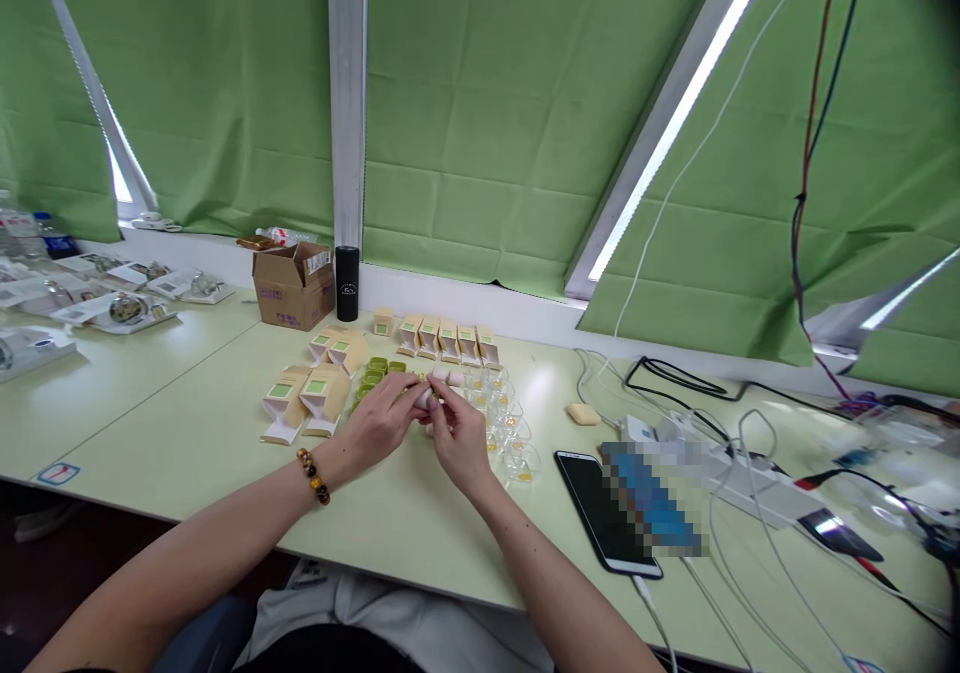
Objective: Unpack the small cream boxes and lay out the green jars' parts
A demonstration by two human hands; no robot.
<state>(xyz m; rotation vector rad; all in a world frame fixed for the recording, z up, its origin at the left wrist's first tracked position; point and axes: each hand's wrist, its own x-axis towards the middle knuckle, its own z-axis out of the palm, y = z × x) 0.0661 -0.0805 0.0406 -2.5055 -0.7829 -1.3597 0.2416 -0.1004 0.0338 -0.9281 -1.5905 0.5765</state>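
My left hand (384, 415) and my right hand (456, 433) meet over the table, fingers closed around a small whitish piece (424, 399) whose kind I cannot make out. Just behind them lie more pale, rounded pieces (450, 377), partly covered by my fingers. Left of my left hand stand several small green containers (367, 381), close together. To the right of my right hand are rows of small clear plastic cups (504, 421) with yellowish spots in them. Open cream cardboard boxes (324, 393) with green labels stand to the left, and a row of similar boxes (448, 341) stands behind.
A brown carton (294, 288) and a black tumbler (347, 285) stand at the back. On the right lie a phone (604, 513), a blurred-out device (654, 501), a yellowish block (583, 414), a power strip (720, 478) and tangled cables. Packaged items (127, 308) lie far left.
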